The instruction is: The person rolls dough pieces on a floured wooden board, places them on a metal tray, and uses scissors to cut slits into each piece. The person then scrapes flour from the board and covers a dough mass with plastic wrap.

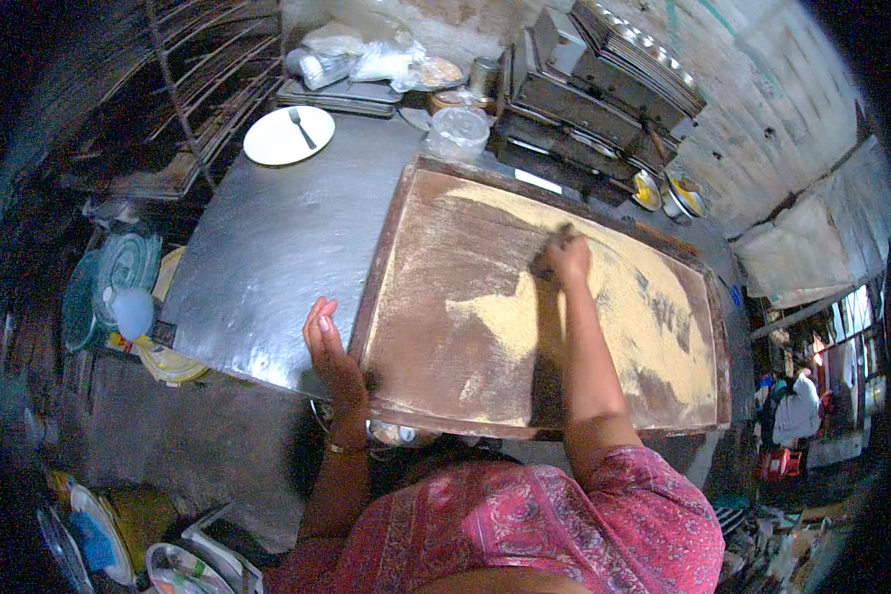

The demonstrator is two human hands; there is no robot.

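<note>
A large wooden tray point(453, 401) with a low raised rim lies at a slant before me. Pale yellow powder or fine crumbs point(631, 297) cover much of its right side and far edge, while brown board shows through on the left. Above the tray's far middle, my right hand point(566, 260) is curled around a small dark object point(546, 261), too blurred to name. My left hand point(334, 356) is at the tray's near left corner, fingers raised and nothing in them. Its heel is close to the rim; I cannot tell whether it touches.
Left of the tray, a white plate point(275, 141) with a fork point(302, 128) sits on the grey metal tabletop point(267, 245). A plastic-covered tub point(458, 132) and stacked metal pans point(594, 96) stand behind. Wire racks point(215, 82) rise at the far left, with plastic tubs point(171, 364) below.
</note>
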